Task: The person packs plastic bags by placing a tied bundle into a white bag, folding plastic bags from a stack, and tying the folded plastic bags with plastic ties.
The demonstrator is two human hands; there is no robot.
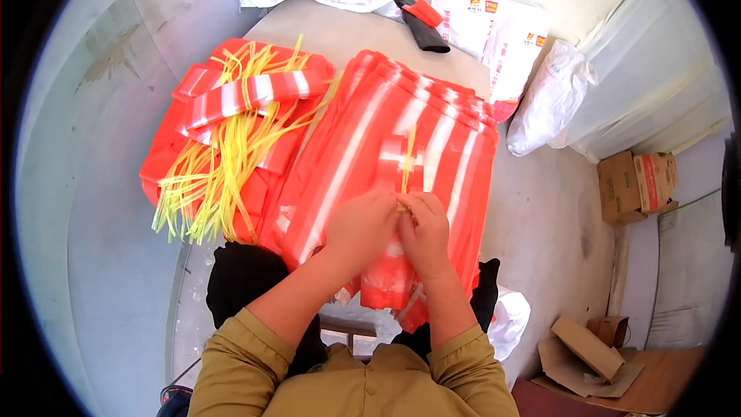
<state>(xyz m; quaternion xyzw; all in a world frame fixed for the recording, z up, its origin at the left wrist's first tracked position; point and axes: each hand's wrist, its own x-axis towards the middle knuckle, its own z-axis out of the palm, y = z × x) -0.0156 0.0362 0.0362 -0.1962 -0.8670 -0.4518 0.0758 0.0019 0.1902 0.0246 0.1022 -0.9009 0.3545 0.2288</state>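
Note:
My left hand (361,225) and my right hand (427,233) meet in front of me, fingers closed together on a yellow plastic strip (408,156). The strip's loose end stands up past my fingertips. Beneath them is a folded bundle of red-and-white striped plastic bags (384,278), running toward my lap; my hands partly hide it. It lies on a wide stack of the same striped bags (351,135). How the strip runs around the bundle is hidden by my fingers.
To the left, many loose yellow strips (224,174) lie over another red pile (164,161). White printed sacks (455,11) and a black-and-red item (424,25) are at the back. A rolled white sack (552,96) and cardboard boxes (622,189) are at right.

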